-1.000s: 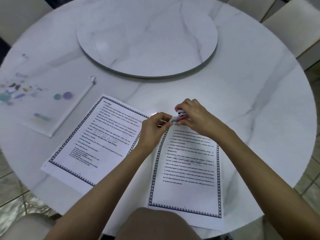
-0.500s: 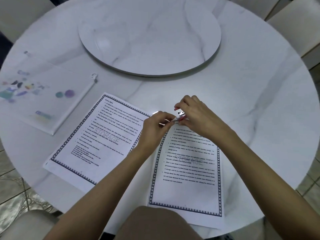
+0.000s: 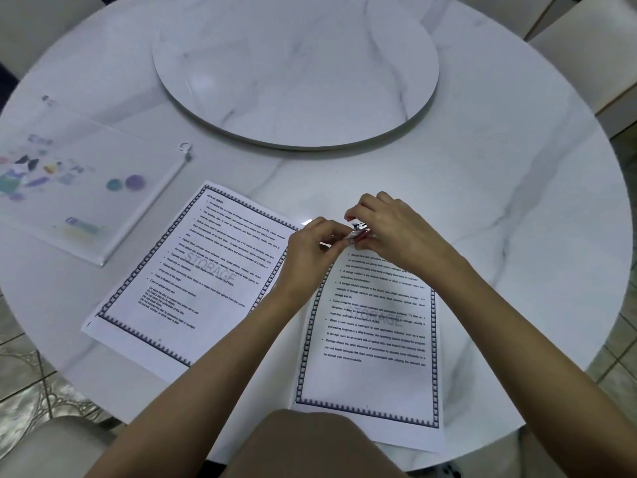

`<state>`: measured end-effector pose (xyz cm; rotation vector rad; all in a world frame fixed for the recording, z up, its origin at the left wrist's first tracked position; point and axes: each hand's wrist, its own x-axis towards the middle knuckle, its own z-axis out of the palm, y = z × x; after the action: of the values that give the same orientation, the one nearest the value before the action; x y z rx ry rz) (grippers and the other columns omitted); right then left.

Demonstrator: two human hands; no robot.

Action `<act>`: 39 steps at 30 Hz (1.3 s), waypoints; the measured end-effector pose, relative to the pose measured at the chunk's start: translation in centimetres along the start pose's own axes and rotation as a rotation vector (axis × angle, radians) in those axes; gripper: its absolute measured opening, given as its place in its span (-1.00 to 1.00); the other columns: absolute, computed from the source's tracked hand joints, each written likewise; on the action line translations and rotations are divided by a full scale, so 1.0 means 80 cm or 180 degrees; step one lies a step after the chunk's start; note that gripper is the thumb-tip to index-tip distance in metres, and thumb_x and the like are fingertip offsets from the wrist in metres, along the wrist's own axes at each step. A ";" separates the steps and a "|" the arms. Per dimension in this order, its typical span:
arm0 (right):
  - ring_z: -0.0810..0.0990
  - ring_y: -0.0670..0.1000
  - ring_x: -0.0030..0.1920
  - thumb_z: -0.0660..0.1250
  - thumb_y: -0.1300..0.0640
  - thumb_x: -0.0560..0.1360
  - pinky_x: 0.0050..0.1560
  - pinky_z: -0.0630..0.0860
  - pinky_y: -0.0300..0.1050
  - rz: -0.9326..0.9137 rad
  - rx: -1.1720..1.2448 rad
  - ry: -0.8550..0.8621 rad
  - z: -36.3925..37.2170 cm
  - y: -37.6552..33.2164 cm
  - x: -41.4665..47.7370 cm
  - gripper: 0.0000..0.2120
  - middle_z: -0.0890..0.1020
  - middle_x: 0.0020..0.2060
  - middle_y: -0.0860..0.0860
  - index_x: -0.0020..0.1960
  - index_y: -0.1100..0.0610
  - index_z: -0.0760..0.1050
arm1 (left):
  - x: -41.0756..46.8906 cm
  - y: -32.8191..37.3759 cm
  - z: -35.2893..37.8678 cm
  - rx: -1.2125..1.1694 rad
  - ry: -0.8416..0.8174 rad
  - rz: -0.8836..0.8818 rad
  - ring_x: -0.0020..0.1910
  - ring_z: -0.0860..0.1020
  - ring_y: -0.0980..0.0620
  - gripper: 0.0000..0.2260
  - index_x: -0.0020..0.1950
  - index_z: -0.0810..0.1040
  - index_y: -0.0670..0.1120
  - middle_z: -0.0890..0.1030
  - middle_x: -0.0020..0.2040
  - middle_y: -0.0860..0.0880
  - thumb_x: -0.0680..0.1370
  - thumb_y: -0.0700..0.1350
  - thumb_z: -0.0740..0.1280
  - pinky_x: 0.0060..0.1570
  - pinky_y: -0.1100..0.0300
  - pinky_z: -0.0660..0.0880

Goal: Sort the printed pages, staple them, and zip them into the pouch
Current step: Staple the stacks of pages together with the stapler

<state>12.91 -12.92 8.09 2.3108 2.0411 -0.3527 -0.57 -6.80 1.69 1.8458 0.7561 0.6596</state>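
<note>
**Item: stapling stage, one moment at the table**

- **Left hand:** fingers curled, fingertips pinching the silver near end of the stapler. Position unchanged over the last second.
- **Right hand:** fingers curled over the far, red end of the stapler, gripping it. Also unchanged, apart from small finger adjustments.
- **Stapler:** small, silver and red, held between both hands just above the top edge of the right page. Whether it is being opened, loaded or set on the paper cannot be told, because the fingers hide most of it.
- **Right page:** flat on the table under the forearms, upright to the person. Its top left corner lies beneath the left hand. No staple is visible.
- **Left page:** flat, tilted, just beside the right page, with its right edge under the left wrist. It has not moved.
- **Pouch:** clear with coloured stickers, at the far left, well apart from the pages. Zip pull lies at its far corner.
- **Turntable:** at the table centre, with nothing on it.

**Change noted:** almost none. The hands keep working on the stapler in place.

**Meaning for the task:** the pages lie in two separate places, so stapling looks not yet done. The work is likely stalled on readying the stapler. Filling and zipping the pouch remain.
</note>
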 end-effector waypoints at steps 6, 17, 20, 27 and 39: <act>0.39 0.09 0.15 0.32 0.13 0.49 0.04 0.25 -0.12 -0.0019 -0.0109 0.0212 0.000 -0.003 -0.002 -0.66 0.47 0.14 0.07 0.24 0.16 0.43 | 0.000 0.008 0.002 0.0139 0.0027 0.0109 -0.18 0.57 0.11 -0.89 -0.03 0.64 -0.14 0.57 -0.18 0.00 0.46 -0.24 0.39 -0.19 0.46 0.43; 0.34 0.01 0.20 0.33 0.06 0.49 0.07 0.20 -0.21 -0.0071 -0.0080 0.0093 -0.006 -0.001 -0.003 -0.61 0.43 0.17 0.02 0.29 0.11 0.39 | -0.002 0.015 0.004 -0.0140 0.0038 -0.0051 -0.18 0.57 0.21 -0.90 -0.08 0.59 -0.12 0.60 -0.18 0.10 0.45 -0.28 0.40 -0.19 0.46 0.44; 0.37 0.01 0.17 0.32 0.04 0.49 -0.01 0.16 -0.23 -0.0070 -0.0062 0.0130 -0.003 0.001 -0.002 -0.63 0.46 0.14 0.01 0.26 0.10 0.41 | -0.002 0.017 0.003 -0.0230 0.0027 -0.0057 -0.19 0.56 0.24 -0.89 -0.09 0.58 -0.10 0.60 -0.19 0.11 0.45 -0.29 0.39 -0.19 0.46 0.44; 0.41 0.08 0.17 0.34 0.09 0.47 0.05 0.13 -0.15 -0.0113 -0.0118 0.0375 0.010 0.007 -0.002 -0.71 0.56 0.06 0.02 0.17 0.13 0.51 | -0.007 0.010 0.001 -0.0488 0.0047 -0.0238 -0.17 0.57 0.23 -0.83 -0.02 0.46 -0.01 0.59 -0.18 0.12 0.48 -0.21 0.39 -0.17 0.40 0.49; 0.50 0.16 0.15 0.33 0.27 0.47 0.25 0.10 -0.03 -0.0182 -0.0143 0.0378 0.032 0.028 0.001 -0.76 0.60 0.03 0.12 0.14 0.23 0.53 | -0.062 -0.049 0.021 0.0536 -0.0924 -0.0792 -0.29 0.49 -0.10 -0.82 -0.10 0.43 -0.23 0.55 -0.24 -0.17 0.61 -0.13 0.19 -0.28 0.15 0.42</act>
<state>14.74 -13.60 5.29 2.3033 2.1482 -0.1734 -3.45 -10.29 -3.05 1.9046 0.8477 0.1670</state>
